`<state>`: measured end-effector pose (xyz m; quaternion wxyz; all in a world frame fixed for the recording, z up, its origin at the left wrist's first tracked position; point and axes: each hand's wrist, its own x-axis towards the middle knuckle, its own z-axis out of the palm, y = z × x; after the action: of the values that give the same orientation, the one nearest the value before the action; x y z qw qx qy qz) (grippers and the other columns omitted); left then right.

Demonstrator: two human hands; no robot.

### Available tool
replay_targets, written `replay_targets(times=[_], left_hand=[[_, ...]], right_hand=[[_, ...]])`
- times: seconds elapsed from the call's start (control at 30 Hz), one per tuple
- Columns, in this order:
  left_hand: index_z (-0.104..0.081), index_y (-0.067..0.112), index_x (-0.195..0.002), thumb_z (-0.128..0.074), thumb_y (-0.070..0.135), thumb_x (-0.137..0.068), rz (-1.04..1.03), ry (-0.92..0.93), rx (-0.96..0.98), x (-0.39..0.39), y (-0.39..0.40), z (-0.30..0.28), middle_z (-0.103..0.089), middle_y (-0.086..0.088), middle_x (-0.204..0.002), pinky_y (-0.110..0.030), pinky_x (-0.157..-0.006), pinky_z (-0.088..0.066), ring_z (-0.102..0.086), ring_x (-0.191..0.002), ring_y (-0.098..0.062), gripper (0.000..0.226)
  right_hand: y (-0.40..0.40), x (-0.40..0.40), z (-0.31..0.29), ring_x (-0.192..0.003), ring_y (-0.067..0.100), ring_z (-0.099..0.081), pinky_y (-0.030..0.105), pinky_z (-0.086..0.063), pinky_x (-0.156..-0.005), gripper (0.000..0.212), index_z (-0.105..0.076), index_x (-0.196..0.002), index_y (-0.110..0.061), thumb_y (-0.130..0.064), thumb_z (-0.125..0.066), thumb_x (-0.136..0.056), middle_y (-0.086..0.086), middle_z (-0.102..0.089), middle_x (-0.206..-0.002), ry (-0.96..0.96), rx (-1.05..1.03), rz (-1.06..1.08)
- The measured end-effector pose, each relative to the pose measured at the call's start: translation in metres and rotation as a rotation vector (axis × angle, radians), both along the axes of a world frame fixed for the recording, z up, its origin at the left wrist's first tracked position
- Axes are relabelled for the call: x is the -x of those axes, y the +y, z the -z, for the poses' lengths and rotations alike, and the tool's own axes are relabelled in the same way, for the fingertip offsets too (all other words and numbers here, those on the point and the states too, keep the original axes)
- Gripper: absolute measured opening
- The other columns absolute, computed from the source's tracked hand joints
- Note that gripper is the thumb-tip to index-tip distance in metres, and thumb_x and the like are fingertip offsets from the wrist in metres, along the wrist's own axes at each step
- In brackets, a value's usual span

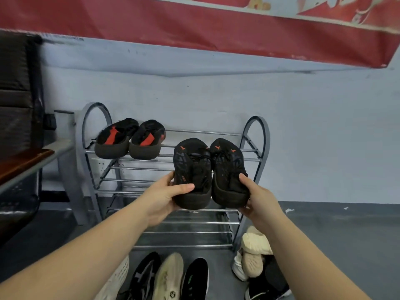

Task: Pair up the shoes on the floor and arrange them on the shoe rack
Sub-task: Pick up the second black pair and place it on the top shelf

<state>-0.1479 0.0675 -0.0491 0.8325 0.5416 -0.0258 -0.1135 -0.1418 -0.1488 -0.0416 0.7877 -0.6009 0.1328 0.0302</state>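
nearest the camera, loose shoes lie on the grey floor (346,234) along the bottom edge: a black shoe with grey stripes (144,278), a cream shoe (167,278) touching it, and a black shoe with a green mark (195,278) just beside that. a pile of cream shoes (253,254) sits against the rack's right foot, with another dark shoe (268,289) below it.

above them both forearms reach forward. the left hand (164,200) grips the heel of the left black sneaker (191,172), thumb curled over its top. the right hand (259,202) grips the heel of the right black sneaker (229,172), thumb on its upper. the two sneakers touch side by side, toes pointing away, held in front of the right half of the shoe rack (207,223); whether they rest on its top bars cannot be told.

on the top tier's left half sits a black pair with red soles (129,139), heels overhanging the front bar. the right half of that tier is open behind the held pair, and the lower tiers show only bare bars.

the rack stands against a pale blue wall (324,126), its curved side frames marking both edges. a dark chair (17,105) and a bench edge (32,161) crowd the left side. a red banner (194,24) hangs above.
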Motion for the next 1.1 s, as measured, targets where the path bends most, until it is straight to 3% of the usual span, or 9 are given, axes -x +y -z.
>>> replay_targets(times=[0.17,0.4,0.5,0.57,0.63,0.8,0.87,0.97,1.1], left_hand=[[-0.034,0.012,-0.141,-0.067,-0.003,-0.072,-0.103,0.064,0.049,-0.032,-0.004,0.008,-0.061,-0.014,-0.125,-0.047,-0.079,-0.055,-0.061,-0.11,-0.031,0.078],[-0.048,0.006,-0.128,-0.072,0.007,-0.07,-0.108,0.019,-0.02,-0.077,-0.025,-0.008,-0.064,-0.013,-0.119,-0.037,-0.082,-0.055,-0.065,-0.104,-0.025,0.063],[-0.054,0.016,-0.121,-0.083,0.014,-0.054,-0.062,-0.083,-0.255,-0.081,-0.025,0.0,-0.065,-0.003,-0.116,-0.037,-0.093,-0.05,-0.063,-0.107,-0.02,0.073],[-0.053,0.031,-0.115,-0.086,0.027,-0.058,-0.149,-0.187,-0.565,-0.082,-0.021,0.005,-0.055,0.013,-0.118,-0.021,-0.091,-0.045,-0.056,-0.106,-0.005,0.067],[-0.046,0.028,-0.13,-0.081,0.048,-0.059,-0.289,-0.262,-0.863,-0.085,-0.019,0.011,-0.041,0.012,-0.126,-0.022,-0.096,-0.032,-0.041,-0.116,-0.006,0.082],[-0.051,0.033,-0.128,-0.066,0.069,-0.061,-0.385,-0.309,-1.217,-0.105,-0.02,0.006,-0.042,-0.008,-0.139,-0.04,-0.11,-0.02,-0.022,-0.135,-0.023,0.077],[-0.049,0.038,-0.13,-0.063,0.072,-0.062,-0.383,-0.262,-1.22,-0.118,-0.018,0.002,-0.041,-0.007,-0.145,-0.044,-0.114,-0.011,-0.02,-0.14,-0.026,0.078],[-0.048,0.032,-0.13,-0.063,0.071,-0.064,-0.397,-0.224,-1.14,-0.136,-0.021,0.0,-0.049,0.004,-0.139,-0.045,-0.116,-0.005,-0.027,-0.138,-0.024,0.078],[-0.043,0.028,-0.13,-0.059,0.071,-0.068,-0.399,-0.181,-1.118,-0.151,-0.023,0.001,-0.045,0.004,-0.141,-0.048,-0.116,-0.003,-0.024,-0.139,-0.027,0.077]], right_hand=[[0.0,-0.036,0.011,-0.065,0.015,-0.069,0.021,-0.05,-0.044,0.026,-0.067,-0.087,-0.011,-0.036,-0.071,-0.081,0.0,-0.075,-0.071,0.051,-0.03,0.006],[-0.002,-0.08,0.001,-0.065,0.014,-0.064,0.02,-0.05,-0.047,0.034,-0.065,-0.089,-0.009,-0.042,-0.068,-0.083,0.003,-0.068,-0.079,-0.014,0.05,0.147],[-0.01,-0.079,0.011,-0.089,0.013,-0.068,0.024,-0.053,-0.068,0.057,-0.062,-0.115,-0.015,-0.049,-0.075,-0.071,0.0,-0.071,-0.101,-0.126,0.239,-0.064],[-0.018,-0.078,0.018,-0.102,0.016,-0.064,0.027,-0.05,-0.077,0.074,-0.052,-0.128,-0.019,-0.045,-0.081,-0.065,-0.001,-0.066,-0.115,-0.159,0.412,-0.171],[-0.022,-0.081,0.02,-0.106,0.017,-0.061,0.03,-0.049,-0.083,0.081,-0.046,-0.133,-0.02,-0.039,-0.083,-0.065,-0.001,-0.063,-0.12,-0.19,0.495,-0.187],[-0.022,-0.096,0.007,-0.078,-0.007,-0.059,0.013,-0.042,-0.064,0.039,-0.061,-0.101,-0.041,-0.049,-0.078,-0.067,-0.023,-0.066,-0.086,-0.334,0.711,-0.114],[-0.019,-0.106,0.004,-0.075,-0.007,-0.054,0.014,-0.039,-0.066,0.028,-0.065,-0.09,-0.041,-0.054,-0.075,-0.068,-0.025,-0.06,-0.077,-0.38,0.831,-0.005],[-0.01,-0.124,0.003,-0.076,-0.002,-0.054,0.015,-0.037,-0.065,0.031,-0.065,-0.092,-0.038,-0.055,-0.074,-0.068,-0.031,-0.055,-0.071,-0.379,0.848,0.088],[-0.006,-0.138,0.003,-0.084,0.009,-0.057,0.025,-0.044,-0.078,0.044,-0.069,-0.105,-0.029,-0.057,-0.071,-0.071,-0.017,-0.061,-0.082,-0.334,0.88,0.11]])
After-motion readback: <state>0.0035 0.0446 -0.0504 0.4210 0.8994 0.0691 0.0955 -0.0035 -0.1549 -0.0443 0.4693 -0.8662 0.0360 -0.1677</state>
